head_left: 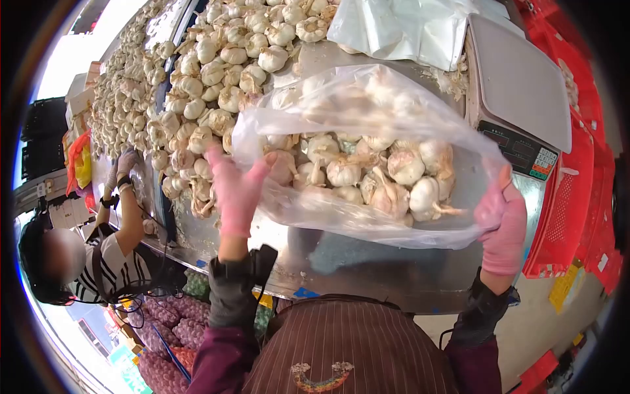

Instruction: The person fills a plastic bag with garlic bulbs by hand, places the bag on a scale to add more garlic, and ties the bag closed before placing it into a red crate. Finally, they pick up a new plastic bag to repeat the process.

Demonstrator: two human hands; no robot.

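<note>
Gaping translucent bag (pixel 354 223), papery garlic (pixel 405 166)

The left hand (pixel 236 190) and the right hand (pixel 504 223) are gloved in pink; the plastic bag (pixel 394 231) is a milky, see-through white; the garlic bulbs (pixel 405 165) in it are cream, tinged with pale purple and tan; near, the apron (pixel 394 345) is dark brown with thin, pale pinstripes and a rainbow motif (pixel 323 379); the sleeves (pixel 224 358) are maroon; at the right, the crates (pixel 561 213) are red; at the left, a co-worker's shirt (pixel 113 261) is white with black stripes.
</note>
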